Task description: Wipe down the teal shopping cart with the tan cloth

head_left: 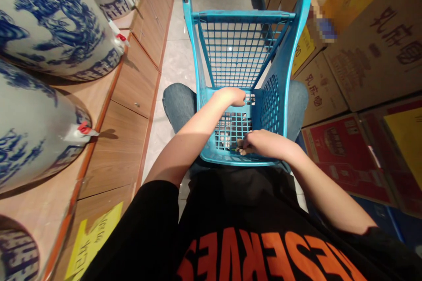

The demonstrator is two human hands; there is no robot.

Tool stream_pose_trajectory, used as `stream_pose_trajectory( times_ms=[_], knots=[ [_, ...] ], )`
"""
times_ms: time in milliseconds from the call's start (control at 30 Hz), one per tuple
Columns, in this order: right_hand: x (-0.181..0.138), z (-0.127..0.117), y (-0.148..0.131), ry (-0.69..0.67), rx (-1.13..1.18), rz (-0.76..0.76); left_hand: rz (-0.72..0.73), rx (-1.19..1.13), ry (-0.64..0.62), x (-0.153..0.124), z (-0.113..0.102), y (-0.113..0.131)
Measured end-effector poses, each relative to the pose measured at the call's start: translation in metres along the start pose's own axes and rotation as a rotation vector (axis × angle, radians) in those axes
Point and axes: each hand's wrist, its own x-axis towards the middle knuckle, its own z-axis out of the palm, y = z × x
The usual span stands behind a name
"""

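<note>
Both hands reach into the blue basket (pixel 277 96): right hand (pixel 260 142) apparently pinching something small, left hand (pixel 231 95) curled.

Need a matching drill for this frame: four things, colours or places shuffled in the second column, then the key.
1. basket
2. jars
3. cartons
4. left hand

A. white with blue pattern, on the wooden shelf
B. stacked along the right side
C. turquoise plastic mesh
D. inside the basket, at its far wall

Pairs: 1-C, 2-A, 3-B, 4-D
</note>
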Motion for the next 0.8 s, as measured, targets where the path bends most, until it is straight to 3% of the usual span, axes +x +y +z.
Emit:
stream_pose_trajectory(
  times_ms=[100,200,400,533,633,800],
  knots=[
    [0.012,0.007,-0.009,-0.137,-0.167,0.075,0.003,0.02,-0.005,-0.002,-0.001,0.0],
    [0.014,0.003,-0.012,-0.231,-0.259,0.018,-0.012,0.008,-0.012,-0.003,-0.001,0.001],
    [0.004,-0.023,0.0,-0.269,-0.244,-0.11,-0.001,-0.002,-0.023,-0.001,0.0,0.0],
    [0.005,-0.015,0.004,-0.176,-0.211,-0.099,-0.006,-0.013,-0.004,-0.001,0.0,-0.001],
    [0.004,-0.008,0.0,-0.217,-0.266,-0.072,-0.007,-0.009,-0.003,-0.002,0.0,0.0],
    [-0.004,-0.021,-0.001,-0.223,-0.282,-0.156,0.007,-0.016,0.007,-0.002,0.0,0.0]
  ],
)
